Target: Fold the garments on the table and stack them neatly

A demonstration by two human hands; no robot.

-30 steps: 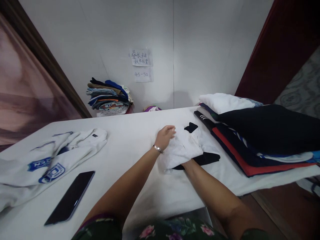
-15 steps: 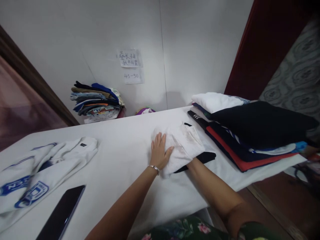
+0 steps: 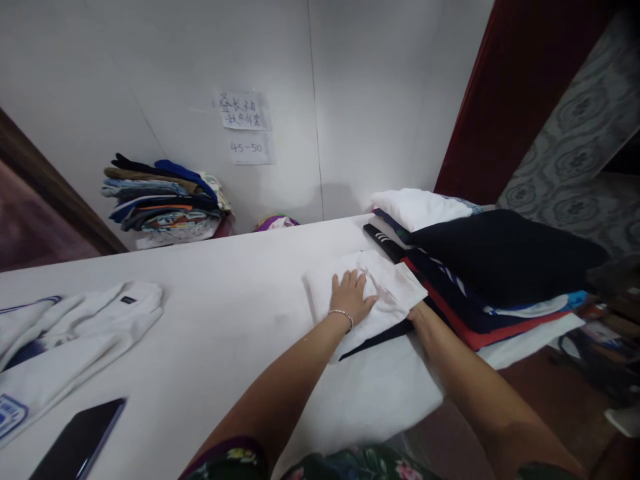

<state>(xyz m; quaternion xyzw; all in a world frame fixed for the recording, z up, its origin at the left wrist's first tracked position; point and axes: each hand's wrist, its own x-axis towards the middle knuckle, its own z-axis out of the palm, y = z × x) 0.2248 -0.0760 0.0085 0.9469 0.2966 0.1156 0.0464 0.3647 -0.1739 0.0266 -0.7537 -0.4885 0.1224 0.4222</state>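
My left hand [image 3: 353,295] lies flat on a folded white garment [image 3: 387,273], its fingers spread. At the garment's right edge is my right hand [image 3: 416,313], mostly tucked under the cloth, so its fingers are hidden. Below the white garment, the edge of a dark cloth [image 3: 380,339] sticks out toward me. To the right, close to my right forearm, rises a pile of folded clothes with a black garment [image 3: 505,257] on top and a red one [image 3: 463,330] lower down.
On the white table [image 3: 240,320], a white garment with blue print [image 3: 110,327] lies spread at left, near a dark phone [image 3: 80,440]. A stack of folded clothes [image 3: 165,200] stands beyond the far edge. Paper signs [image 3: 245,113] hang on the wall.
The view has swung right. Both my hands and the white garment have shifted right, closer to the clothes pile. My left hand has slid farther onto the garment.
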